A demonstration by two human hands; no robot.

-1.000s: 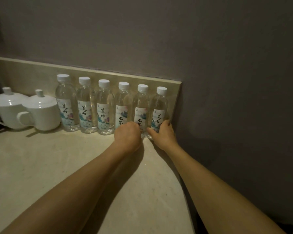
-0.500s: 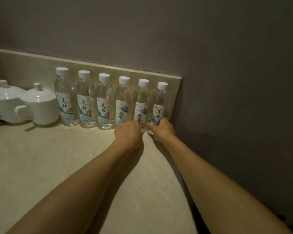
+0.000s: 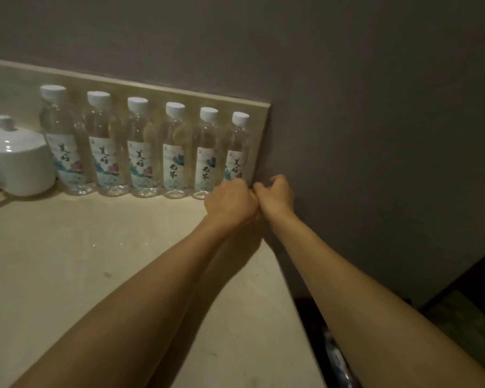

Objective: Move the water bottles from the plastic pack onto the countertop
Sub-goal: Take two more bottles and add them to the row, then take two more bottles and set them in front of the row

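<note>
Several clear water bottles with white caps and printed labels stand upright in a row on the beige countertop (image 3: 95, 275), against the low backsplash. The rightmost bottle (image 3: 239, 147) stands at the end of the backsplash, its base hidden behind my left hand (image 3: 230, 201). That hand is curled into a fist just in front of it. My right hand (image 3: 276, 193) is also curled, to the right of that bottle near the grey wall, and touches my left hand at the knuckles. I see nothing held in either hand. The neighbouring bottle (image 3: 207, 152) stands free.
A white lidded ceramic cup (image 3: 17, 161) stands left of the row. The grey wall (image 3: 375, 135) closes the right side. Below the counter's right edge, in the dark gap, lies something bluish and plastic-looking (image 3: 336, 357), dimly seen.
Both hands have come off the two rightmost bottles and shifted right, curling into fists that meet by the last bottle. The camera has moved closer. The bottles stay in line.
</note>
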